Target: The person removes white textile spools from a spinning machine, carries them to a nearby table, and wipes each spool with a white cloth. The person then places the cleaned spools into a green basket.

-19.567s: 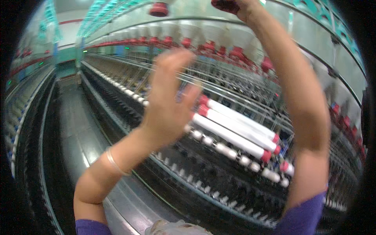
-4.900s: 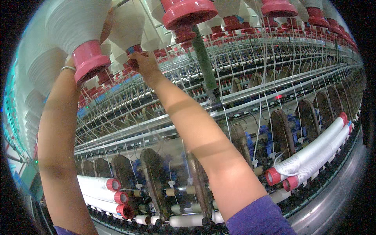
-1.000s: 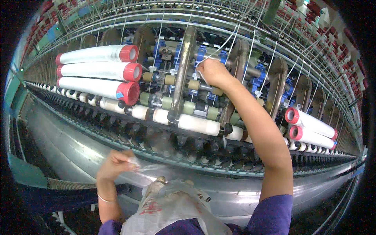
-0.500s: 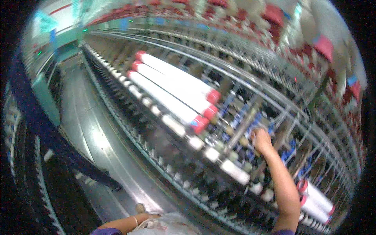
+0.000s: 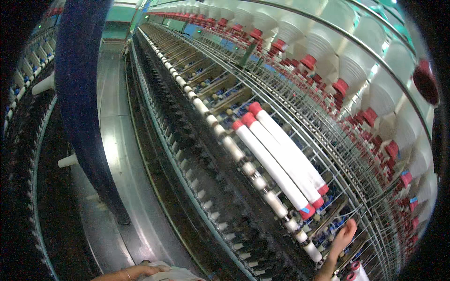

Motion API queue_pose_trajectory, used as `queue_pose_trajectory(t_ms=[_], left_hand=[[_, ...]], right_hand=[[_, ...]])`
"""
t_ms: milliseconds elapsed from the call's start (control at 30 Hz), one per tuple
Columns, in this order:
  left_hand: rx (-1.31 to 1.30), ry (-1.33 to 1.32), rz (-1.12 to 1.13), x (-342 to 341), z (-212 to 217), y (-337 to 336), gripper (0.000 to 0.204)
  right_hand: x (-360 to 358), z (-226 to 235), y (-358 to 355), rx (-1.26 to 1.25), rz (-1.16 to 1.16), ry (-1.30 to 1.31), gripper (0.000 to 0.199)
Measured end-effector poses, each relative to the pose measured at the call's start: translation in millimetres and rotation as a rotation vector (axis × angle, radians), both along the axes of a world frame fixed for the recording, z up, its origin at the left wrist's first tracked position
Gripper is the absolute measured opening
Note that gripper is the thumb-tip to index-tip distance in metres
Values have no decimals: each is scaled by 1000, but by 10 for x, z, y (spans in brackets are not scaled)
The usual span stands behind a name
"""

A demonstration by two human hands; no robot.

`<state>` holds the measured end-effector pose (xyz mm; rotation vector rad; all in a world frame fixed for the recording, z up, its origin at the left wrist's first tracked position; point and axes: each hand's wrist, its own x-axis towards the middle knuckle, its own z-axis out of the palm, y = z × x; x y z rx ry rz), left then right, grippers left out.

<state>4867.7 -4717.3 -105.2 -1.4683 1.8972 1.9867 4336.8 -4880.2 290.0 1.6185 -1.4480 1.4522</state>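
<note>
My right hand is raised over the machine's bed at the lower right. Its fingers are together and curled, and whatever they hold, if anything, is too small to see. Just beyond it lie three long white rolls with red ends, side by side across the machine. Short white rollers run in a row along the machine's near side. My left hand lies at the lower edge against a white cloth or bag, its fingers mostly hidden.
Yarn cones on red holders hang above the machine at the right. More red-ended rolls lie at the bottom right. A thick dark blue hose hangs at the left over the shiny aisle floor. Another machine stands far left.
My view has turned, so the white rolls now appear lower and further right. My right hand has lifted away from among the blue parts; my left hand stays by the white cloth.
</note>
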Motion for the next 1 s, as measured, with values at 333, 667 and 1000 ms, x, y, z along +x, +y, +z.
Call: queue_pose_trajectory(t_ms=[333,667,1000], left_hand=[[-141,-36,266,1048,-2,-726,23],[-251,-108,323,1985,129,-2377,22],[-318,-130,282,2677,268,-3132,22]], right_hand=[[3663,-2087,-15,911,910,-131,19],[5255,-2802,-1268,1662,1282,-152,32],[5825,-2574,-2271,1396,1270,-175,35]])
